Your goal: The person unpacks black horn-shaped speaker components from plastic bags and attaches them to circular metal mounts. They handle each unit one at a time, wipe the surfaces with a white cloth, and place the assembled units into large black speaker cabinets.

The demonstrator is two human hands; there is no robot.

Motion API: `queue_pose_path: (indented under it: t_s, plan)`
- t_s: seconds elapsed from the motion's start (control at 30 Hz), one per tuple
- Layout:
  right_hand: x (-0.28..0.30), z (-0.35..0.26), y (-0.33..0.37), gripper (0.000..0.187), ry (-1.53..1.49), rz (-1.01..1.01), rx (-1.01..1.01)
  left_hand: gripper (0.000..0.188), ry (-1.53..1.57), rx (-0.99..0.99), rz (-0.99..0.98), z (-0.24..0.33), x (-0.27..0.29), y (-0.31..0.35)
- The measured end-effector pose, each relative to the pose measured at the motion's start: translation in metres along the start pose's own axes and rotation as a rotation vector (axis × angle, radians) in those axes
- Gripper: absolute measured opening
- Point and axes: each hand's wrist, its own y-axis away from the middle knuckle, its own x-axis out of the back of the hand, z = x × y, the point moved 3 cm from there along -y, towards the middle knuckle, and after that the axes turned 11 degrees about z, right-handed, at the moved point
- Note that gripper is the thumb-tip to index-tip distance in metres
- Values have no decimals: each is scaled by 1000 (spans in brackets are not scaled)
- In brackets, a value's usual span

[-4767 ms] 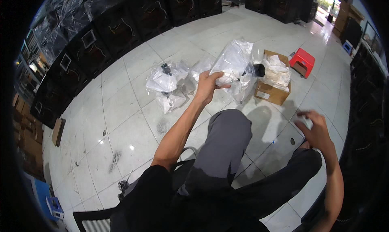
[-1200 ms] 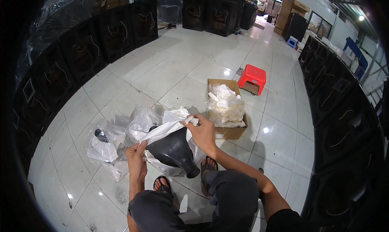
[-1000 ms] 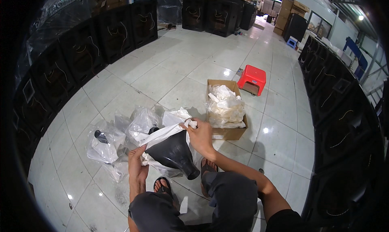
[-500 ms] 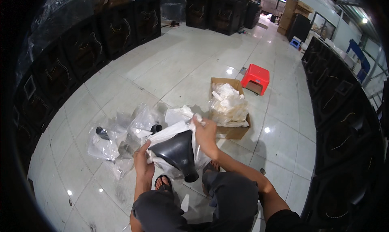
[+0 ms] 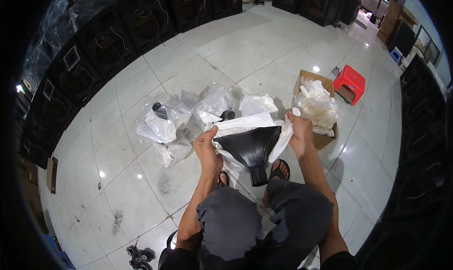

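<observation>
Between my hands is a black speaker horn [image 5: 250, 145], wide flare facing away from me and round neck pointing back at my knees. White foam wrapping [image 5: 245, 122] lies along its wide edge. My left hand [image 5: 208, 151] is closed on the wrapping at the left corner, thumb on top. At the right corner, my right hand [image 5: 301, 131] pinches the bunched wrapping. Beyond the horn, other dark necks poke out of clear plastic bags on the floor: one bag [image 5: 163, 121] to the left, another bag [image 5: 218, 100] nearer the middle.
A cardboard box [image 5: 325, 141] stuffed with crumpled wrapping stands ahead right, beside a red plastic stool [image 5: 350, 83]. Black speaker cabinets [image 5: 146, 20] with loose wires curve along the left, and more cabinets [image 5: 415, 175] line the right. A wheeled base [image 5: 140, 257] shows at lower left.
My view has turned left, so the floor things sit further right. The horn has swung more level, its neck now pointing nearly straight back. Both hands still hold the wrapping, my right lower than before.
</observation>
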Motion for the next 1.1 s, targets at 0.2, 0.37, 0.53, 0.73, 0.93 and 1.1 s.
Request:
queue_pose_path:
  t_s: [0.2, 0.37, 0.53, 0.73, 0.93, 1.1]
  plan:
    - [3, 1, -5, 33, 297, -77, 356, 13, 2, 57, 67, 3, -6, 3]
    - [-14, -44, 58, 45, 618, -302, 1205, 15, 3, 67, 110, 16, -5, 5]
    - [-10, -49, 62, 26, 798, -603, 1467, 17, -21, 71, 65, 15, -3, 4]
    - [-7, -27, 57, 16, 561, -269, 1025, 18, -56, 58, -5, 7, -5, -1]
    - [2, -1, 25, 15, 276, -323, 290, 14, -121, 77, 26, 3, -1, -3]
    - [-1, 2, 23, 13, 175, -367, -262, 12, -64, 144, 97, 9, 1, -1]
